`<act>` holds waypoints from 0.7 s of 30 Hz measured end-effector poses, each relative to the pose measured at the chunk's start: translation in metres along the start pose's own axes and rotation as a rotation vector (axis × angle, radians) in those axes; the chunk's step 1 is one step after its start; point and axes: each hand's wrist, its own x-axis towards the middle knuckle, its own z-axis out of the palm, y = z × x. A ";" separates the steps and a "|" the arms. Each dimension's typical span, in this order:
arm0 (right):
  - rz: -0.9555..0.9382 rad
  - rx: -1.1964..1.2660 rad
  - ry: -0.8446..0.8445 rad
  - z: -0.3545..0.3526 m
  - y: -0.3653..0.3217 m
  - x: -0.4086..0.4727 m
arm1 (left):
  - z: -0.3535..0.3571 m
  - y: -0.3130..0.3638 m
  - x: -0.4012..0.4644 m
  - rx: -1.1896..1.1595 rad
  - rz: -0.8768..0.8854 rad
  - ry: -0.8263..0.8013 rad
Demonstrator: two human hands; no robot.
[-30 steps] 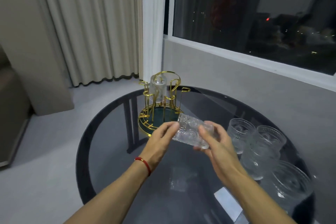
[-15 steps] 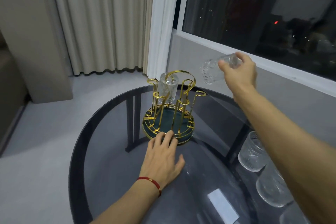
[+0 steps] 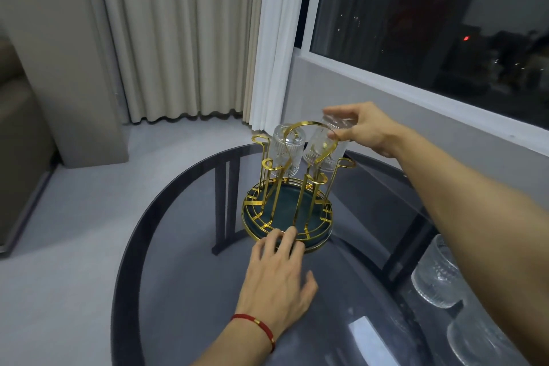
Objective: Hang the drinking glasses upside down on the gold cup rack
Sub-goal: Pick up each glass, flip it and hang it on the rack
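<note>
Head view, only one camera. Gold cup rack (image 3: 287, 187) stands mid-frame on the round dark glass table (image 3: 190, 291), dark green tray base with gold wire ring, several upright prongs with looped tips, one big arched handle on top.

Right hand (image 3: 361, 129) reaches in from the right edge, arm crossing the frame diagonally. Fingers closed around the base end of a ribbed clear glass (image 3: 325, 144), thumb below, index along the top. Glass is upside down and tilted, mouth toward lower left, sitting at the upper right side of the rack behind the arched handle. A gold prong tip shows through the glass wall, so it looks at least partly over a prong (how far down, cannot tell).

Second ribbed glass (image 3: 285, 147) hangs mouth-down on a prong at the rack's upper left, just beside the held one. No hand on it.

Left hand (image 3: 279, 285) lies palm down on the table below the rack, fingers spread, holding nothing. Fingertips (image 3: 286, 236) touch the front rim of the tray. Red cord bracelet (image 3: 255, 327) on that wrist.

Lower right corner: spare glasses (image 3: 436, 279) stand upright on the table, partly cut off by the frame edge and the right forearm.

Background: beige curtains (image 3: 178, 33) upper left, dark window (image 3: 430, 18) upper right.
</note>
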 end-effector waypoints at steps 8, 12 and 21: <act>0.000 -0.070 -0.156 0.014 0.007 0.006 | 0.002 0.000 0.000 0.001 -0.001 0.019; 0.000 -0.037 -0.189 0.017 0.009 0.006 | 0.003 0.000 0.000 -0.002 0.003 0.024; 0.079 0.268 -0.171 0.009 0.024 -0.017 | 0.003 0.001 0.001 -0.001 -0.002 0.026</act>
